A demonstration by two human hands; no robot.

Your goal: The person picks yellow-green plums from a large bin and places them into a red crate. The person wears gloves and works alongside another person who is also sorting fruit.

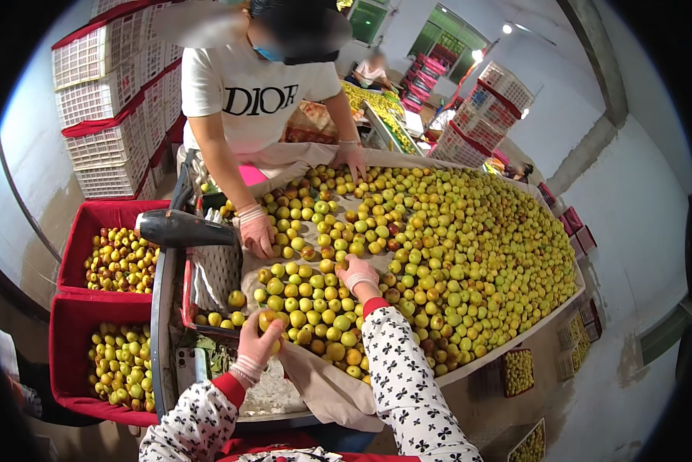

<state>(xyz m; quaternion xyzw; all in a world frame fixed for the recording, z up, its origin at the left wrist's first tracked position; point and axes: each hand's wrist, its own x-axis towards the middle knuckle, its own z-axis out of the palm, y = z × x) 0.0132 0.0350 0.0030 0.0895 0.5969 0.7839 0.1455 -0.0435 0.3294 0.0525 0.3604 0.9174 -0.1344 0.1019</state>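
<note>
My left hand [254,342], in a thin pale glove, holds a yellow-brown jujube [268,319] between thumb and fingers at the near left of the sorting table. Another fruit shows low in its palm. Further in, my right hand [359,274], gloved alike, reaches over the heap with its fingers around a reddish jujube [341,267]; its palm side is hidden. Green-yellow jujubes [473,271], some with red-brown patches, cover much of the cloth-lined table [317,381]. Looser fruit lies between my two hands.
Opposite, a co-worker's gloved hands [257,231] touch the fruit. A black hair dryer-like device [187,228] juts over the table's left edge. Two red-lined crates [68,346] of jujubes stand at left. A phone [191,367] lies near my left sleeve. Stacked white crates [94,104] rise behind.
</note>
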